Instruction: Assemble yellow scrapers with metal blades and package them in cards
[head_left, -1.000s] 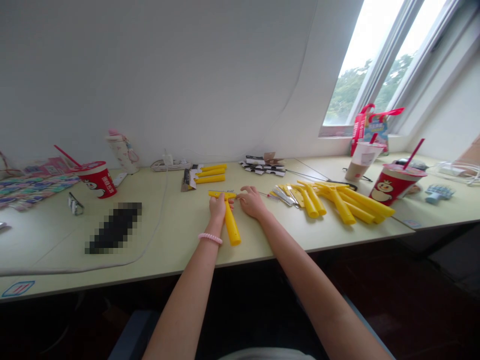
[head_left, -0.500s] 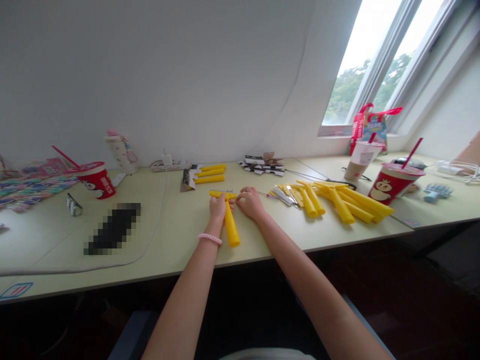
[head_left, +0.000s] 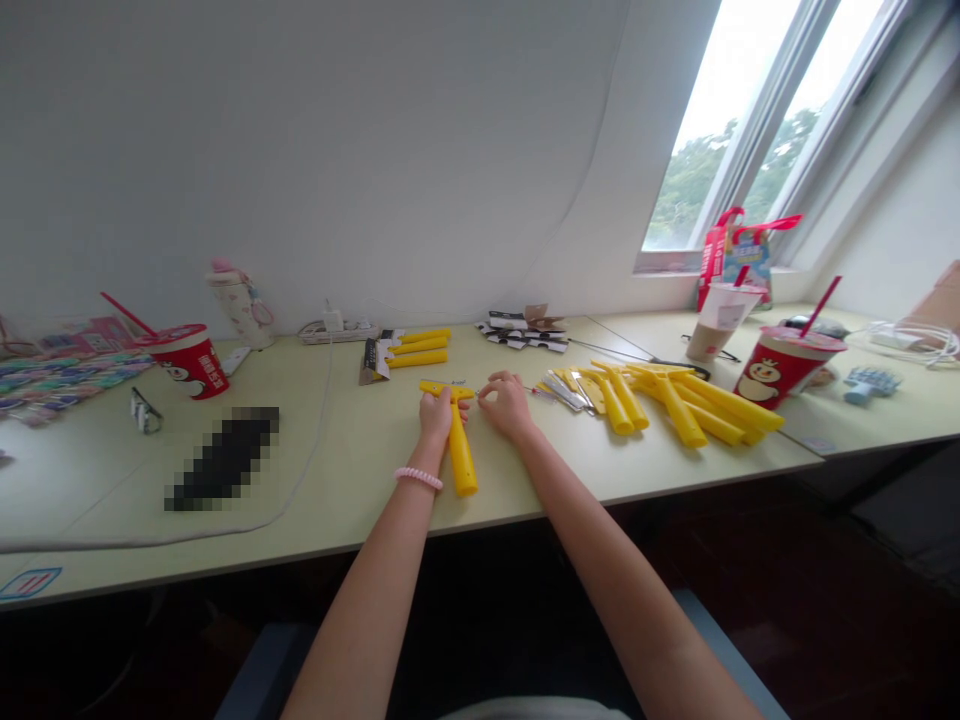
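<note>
Here we are at the counter (head_left: 600, 480), and the left grip (head_left: 436, 418) is clenched around the top of a yellow plastic scraper (head_left: 462, 458), fingers folded over the crosspiece (head_left: 453, 393). The scraper lies flat on the counter, right in front of the person, its long handle running back toward the body and leaning slightly right, just beside the left wrist with its pink coil bracelet (head_left: 418, 479). So the left hand is on it, and the right grip (head_left: 507, 405) is close by, just off the crosspiece's right end, with its fingertips (head_left: 486, 386) pinched together; whatever they hold is too small to make out, so I can't call that grip. Nothing stands between the two hands. To the right, a run of silver packets (head_left: 564, 392) leads into a heap of yellow scrapers (head_left: 681, 415), and further along stands a red cup with a straw (head_left: 784, 368). Beyond the hands lie three yellow handles (head_left: 418, 347) and a white cord (head_left: 328, 400) off to the left.
</note>
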